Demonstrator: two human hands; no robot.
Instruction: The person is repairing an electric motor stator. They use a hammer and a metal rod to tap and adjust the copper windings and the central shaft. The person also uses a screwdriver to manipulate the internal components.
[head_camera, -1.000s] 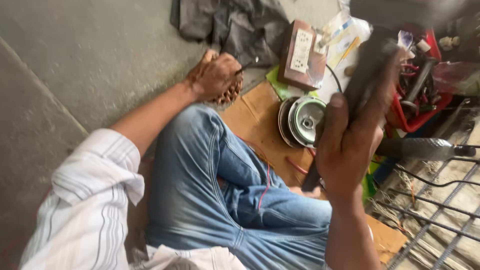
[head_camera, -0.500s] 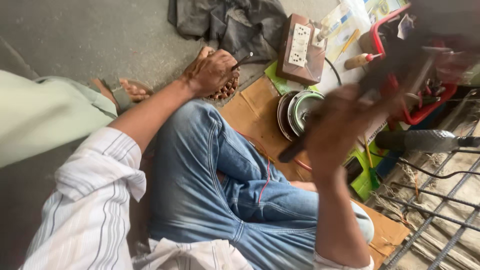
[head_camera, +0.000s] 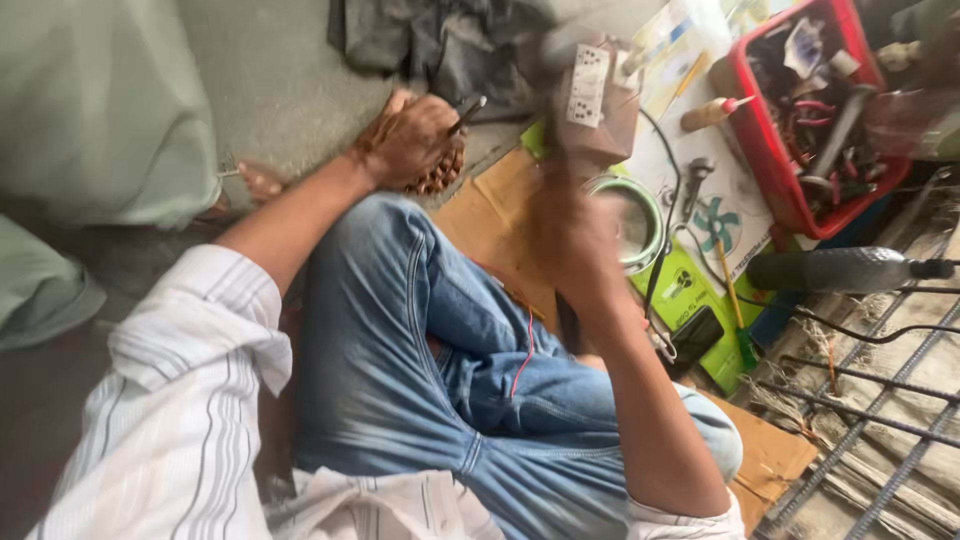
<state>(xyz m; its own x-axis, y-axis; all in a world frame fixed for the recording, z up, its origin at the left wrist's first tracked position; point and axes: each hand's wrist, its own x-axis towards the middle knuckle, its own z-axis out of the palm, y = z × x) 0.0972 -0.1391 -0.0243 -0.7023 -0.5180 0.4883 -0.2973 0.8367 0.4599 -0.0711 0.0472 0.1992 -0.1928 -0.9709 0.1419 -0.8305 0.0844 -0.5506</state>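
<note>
Copper-brown winding (head_camera: 440, 175) clamped under left hand (head_camera: 408, 140), pressed down toward the concrete floor (head_camera: 290, 90) just past the raised knee. Fingers curled tight over the bundle. Thin dark tool (head_camera: 466, 108) pinched in the same grip, tip projecting up and away from it.

Recommended handling, as a judgement: hold the winding flat and steady. Bear down through the palm rather than the fingertips. Point the tool tip clear of the wire loops to avoid nicking the insulation.

Left arm extended almost straight alongside the denim-clad leg (head_camera: 400, 330), wrist bent slightly downward, striped sleeve (head_camera: 190, 380) ending near the elbow. Right hand (head_camera: 575, 235) raised in mid-air, well to the right of the grip and motion-blurred: closure impossible to tell, contents likewise. Right forearm angled up from lower right.

Right of the grip: brown cardboard (head_camera: 495, 215), round metal housing (head_camera: 628, 222) with green rim, switch box (head_camera: 592, 95). Farther right: red crate (head_camera: 790, 195) of parts. Just beyond the grip: dark cloth (head_camera: 450, 40).
</note>
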